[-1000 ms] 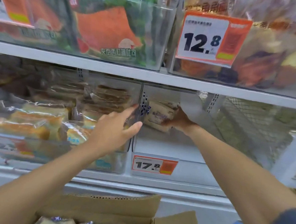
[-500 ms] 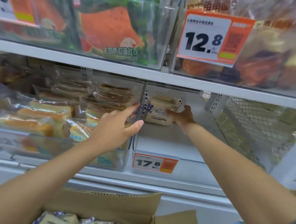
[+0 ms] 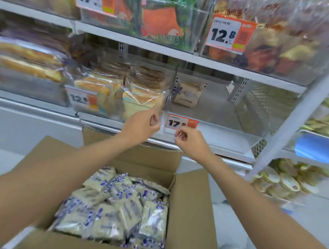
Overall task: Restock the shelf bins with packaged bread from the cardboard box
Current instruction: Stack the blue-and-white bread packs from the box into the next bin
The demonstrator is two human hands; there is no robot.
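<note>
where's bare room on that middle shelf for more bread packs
The bin behind the 17.8 price tag is mostly bare: open floor right of the lone bread pack, up to the mesh divider. The left neighbouring bin is crowded.

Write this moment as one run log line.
left hand: empty | right hand: empty | bread pack: in bin | cardboard box: stocked

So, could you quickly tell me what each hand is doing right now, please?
Left hand: empty, fingers loosely curled, in front of the shelf bin.
Right hand: empty, fingers loosely curled, just below the 17.8 price tag.
</note>
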